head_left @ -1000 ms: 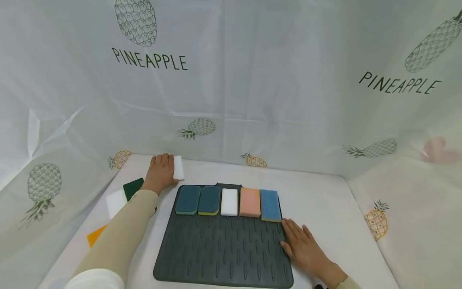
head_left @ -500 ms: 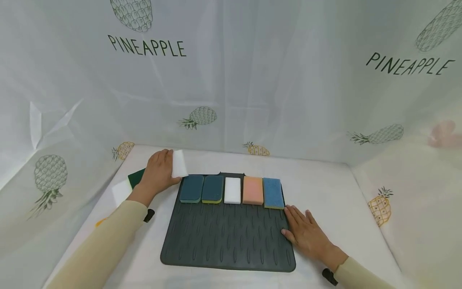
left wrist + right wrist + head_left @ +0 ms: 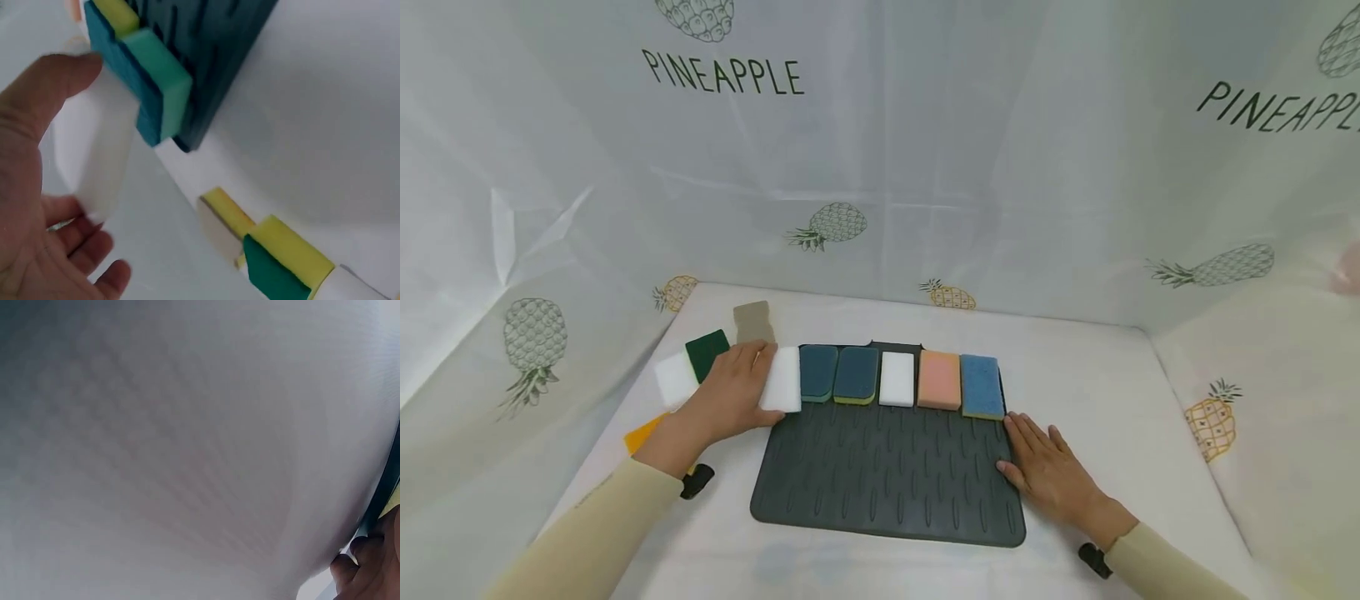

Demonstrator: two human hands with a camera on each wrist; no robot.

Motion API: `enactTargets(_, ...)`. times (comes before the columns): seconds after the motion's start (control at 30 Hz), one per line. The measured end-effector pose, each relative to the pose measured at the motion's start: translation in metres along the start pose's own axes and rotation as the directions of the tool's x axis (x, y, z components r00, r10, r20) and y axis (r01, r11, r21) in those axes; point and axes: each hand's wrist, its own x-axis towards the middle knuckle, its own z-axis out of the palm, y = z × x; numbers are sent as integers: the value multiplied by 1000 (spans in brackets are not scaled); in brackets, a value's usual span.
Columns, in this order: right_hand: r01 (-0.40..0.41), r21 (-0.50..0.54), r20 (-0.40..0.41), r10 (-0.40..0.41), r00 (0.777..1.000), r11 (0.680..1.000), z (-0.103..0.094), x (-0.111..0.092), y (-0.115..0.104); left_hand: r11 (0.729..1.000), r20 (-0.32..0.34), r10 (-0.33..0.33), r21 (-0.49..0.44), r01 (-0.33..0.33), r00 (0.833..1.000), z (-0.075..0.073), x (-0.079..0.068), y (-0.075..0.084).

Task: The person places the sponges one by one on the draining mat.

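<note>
The left hand [image 3: 735,393] pinched one white sponge [image 3: 785,380] at the far left of one mat [image 3: 887,475], beside five sponges [image 3: 897,380]: two navy, one white, one pink, one blue. The right hand [image 3: 1054,477] touched the mat's right edge, fingers straight. Four loose sponges [image 3: 707,356] lay left.

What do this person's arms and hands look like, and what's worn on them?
Both sleeves are long and beige; the left bears a faint marking too small to read. The left hand and right hand are ungloved, with a black device at each wrist.
</note>
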Motion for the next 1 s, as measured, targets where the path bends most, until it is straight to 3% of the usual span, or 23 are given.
enactTargets(0.17,-3,22,2,3,1000,1000,-1,-1,2,999,129,23,-40,-17,991,-1,-18,18)
enactTargets(0.33,1,29,3,-1,1000,1000,-1,0,5,997,215,35,-75,-19,976,11,-33,29)
enactTargets(0.73,22,39,-41,-20,999,999,2,0,6,994,305,40,-108,-7,951,25,-41,42)
enactTargets(1.0,10,41,-17,-10,1000,999,4,0,5,995,316,39,-102,-7,948,30,-43,45)
